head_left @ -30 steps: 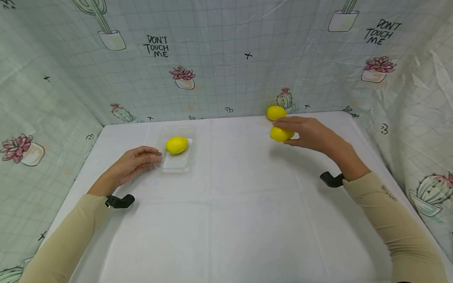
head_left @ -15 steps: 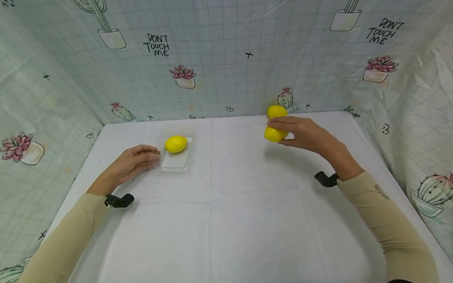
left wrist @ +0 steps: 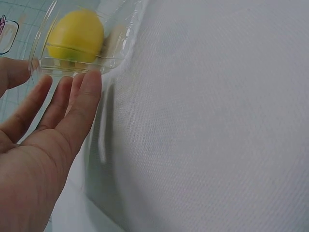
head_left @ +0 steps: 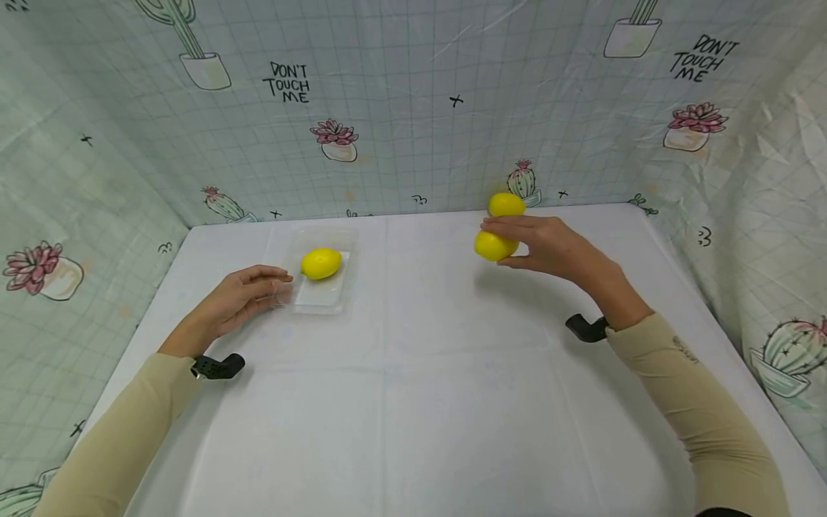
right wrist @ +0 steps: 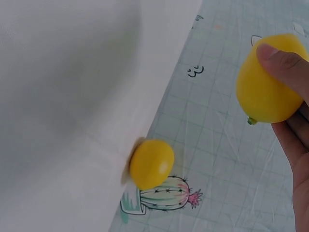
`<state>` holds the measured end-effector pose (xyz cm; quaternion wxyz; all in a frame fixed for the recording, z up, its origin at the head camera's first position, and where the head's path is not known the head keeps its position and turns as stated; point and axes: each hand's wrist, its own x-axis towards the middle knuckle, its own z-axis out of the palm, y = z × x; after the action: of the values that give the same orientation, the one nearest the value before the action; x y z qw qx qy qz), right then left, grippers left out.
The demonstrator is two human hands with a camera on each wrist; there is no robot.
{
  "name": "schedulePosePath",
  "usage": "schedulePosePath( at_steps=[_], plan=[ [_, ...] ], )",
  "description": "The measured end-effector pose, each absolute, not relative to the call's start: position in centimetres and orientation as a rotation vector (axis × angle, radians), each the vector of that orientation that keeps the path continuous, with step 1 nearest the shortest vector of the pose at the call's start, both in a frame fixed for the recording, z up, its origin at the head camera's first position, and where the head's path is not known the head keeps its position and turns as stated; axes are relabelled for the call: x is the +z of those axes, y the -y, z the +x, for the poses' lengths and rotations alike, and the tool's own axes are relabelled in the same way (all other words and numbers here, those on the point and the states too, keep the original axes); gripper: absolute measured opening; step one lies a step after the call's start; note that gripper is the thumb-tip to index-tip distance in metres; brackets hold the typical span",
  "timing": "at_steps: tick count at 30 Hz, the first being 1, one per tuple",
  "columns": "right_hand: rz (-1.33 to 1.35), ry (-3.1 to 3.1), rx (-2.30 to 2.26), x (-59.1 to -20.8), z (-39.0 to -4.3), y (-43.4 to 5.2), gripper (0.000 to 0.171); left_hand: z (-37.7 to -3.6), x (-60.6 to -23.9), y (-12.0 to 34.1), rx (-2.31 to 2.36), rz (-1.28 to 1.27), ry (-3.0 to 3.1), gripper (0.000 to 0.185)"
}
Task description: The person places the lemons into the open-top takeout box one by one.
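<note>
We have the right hand (head_left: 555,248) w/ its grip closed round a lemon (head_left: 494,245), held just off the table (head_left: 413,402), thumb on top per the right wrist view (right wrist: 285,65). A second lemon (head_left: 507,205) sits behind it at the table's far edge, near the cactus-print backdrop (head_left: 400,108). Left hand (head_left: 242,298) lies flat, fingers straight, fingertips (left wrist: 91,79) touching the near wall of the clear tray (head_left: 319,298), nothing held. A third lemon (head_left: 321,263) is already in that tray.

We judge the step as carry: lemon picked, not yet placed. Next move, we think, needs a sweep leftward across the table to the tray, setting down beside the lemon there w/o knocking it, left hand steadying the light tray.
</note>
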<state>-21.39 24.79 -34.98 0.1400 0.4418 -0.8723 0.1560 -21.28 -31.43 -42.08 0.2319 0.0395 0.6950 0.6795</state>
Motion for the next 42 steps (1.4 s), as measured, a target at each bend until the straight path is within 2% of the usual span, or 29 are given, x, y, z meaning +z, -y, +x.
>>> schedulePosePath(
  at_steps=[5, 25, 42],
  plan=[
    [1.3, 2.496, 0.466, -35.1, -21.6, -24.1, 0.074, -21.3, -41.9, 31.3, 1.878, 0.073, -1.896, 0.049],
    [1.343, 2.459, 0.583, -35.4, -22.6, -21.1, 0.07, -21.0, -41.8, 31.4, 1.902, 0.083, -1.867, 0.058],
    [1.369, 2.433, 0.617, -35.9, -23.0, -19.6, 0.071, -20.8, -42.2, 31.7, 1.944, 0.089, -1.838, 0.047]
  ],
)
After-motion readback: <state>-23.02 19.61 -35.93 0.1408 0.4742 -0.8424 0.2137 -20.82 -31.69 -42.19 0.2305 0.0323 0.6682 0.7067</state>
